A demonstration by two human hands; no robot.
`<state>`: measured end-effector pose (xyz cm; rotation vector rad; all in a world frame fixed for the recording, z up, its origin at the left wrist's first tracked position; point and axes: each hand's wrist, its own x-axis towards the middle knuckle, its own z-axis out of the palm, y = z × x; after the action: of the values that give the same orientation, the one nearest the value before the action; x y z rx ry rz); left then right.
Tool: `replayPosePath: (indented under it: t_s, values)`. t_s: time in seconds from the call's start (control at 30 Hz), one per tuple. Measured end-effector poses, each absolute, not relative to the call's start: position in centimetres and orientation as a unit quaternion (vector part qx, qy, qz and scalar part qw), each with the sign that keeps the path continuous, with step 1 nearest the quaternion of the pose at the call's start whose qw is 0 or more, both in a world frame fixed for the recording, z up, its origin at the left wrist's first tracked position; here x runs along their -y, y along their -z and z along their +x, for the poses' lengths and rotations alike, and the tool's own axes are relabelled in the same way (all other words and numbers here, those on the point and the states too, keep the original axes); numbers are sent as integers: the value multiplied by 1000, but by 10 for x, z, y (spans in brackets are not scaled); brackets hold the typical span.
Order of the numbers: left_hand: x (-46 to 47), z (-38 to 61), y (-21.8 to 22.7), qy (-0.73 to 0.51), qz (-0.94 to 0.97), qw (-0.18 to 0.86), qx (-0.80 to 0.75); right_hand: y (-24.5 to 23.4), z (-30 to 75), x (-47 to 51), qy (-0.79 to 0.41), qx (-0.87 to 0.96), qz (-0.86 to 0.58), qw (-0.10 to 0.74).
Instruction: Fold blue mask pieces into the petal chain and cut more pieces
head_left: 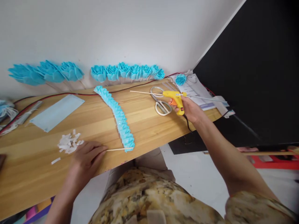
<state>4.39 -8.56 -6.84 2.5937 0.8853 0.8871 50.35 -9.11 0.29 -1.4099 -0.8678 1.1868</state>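
Note:
My left hand (90,155) is closed around a thin wooden stick (116,149) low over the table. The stick's far end lies across the near end of a pleated light-blue strip (120,115), which stretches away over the wood. My right hand (190,109) grips a yellow hot glue gun (173,95), fingers by its orange trigger. A long, pale glue stick (205,99) sticks out of the gun's back. Just below and left of the gun lie scissors (160,105) with white handles. Another wooden stick (144,92) shows left of the nozzle; whether they touch, I cannot tell.
Blue flowers on sticks (123,71) lean along the wall. White scraps (68,143) lie near my left hand, below a flat light-blue mask sheet (57,112). One blue flower (180,79) rests by papers (198,90). A red-and-black cable (86,94) crosses the table's back.

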Motion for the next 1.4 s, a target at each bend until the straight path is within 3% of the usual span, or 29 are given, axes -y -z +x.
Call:
replayPosePath:
  t_s: [0.67,1.4]
  values:
    - [85,43,68,-303,890,139,-310,-2,483,88,-523,382,-533,544]
    - [84,44,67,-307,885,141,-321,-19,465,99,-415,421,-556,585]
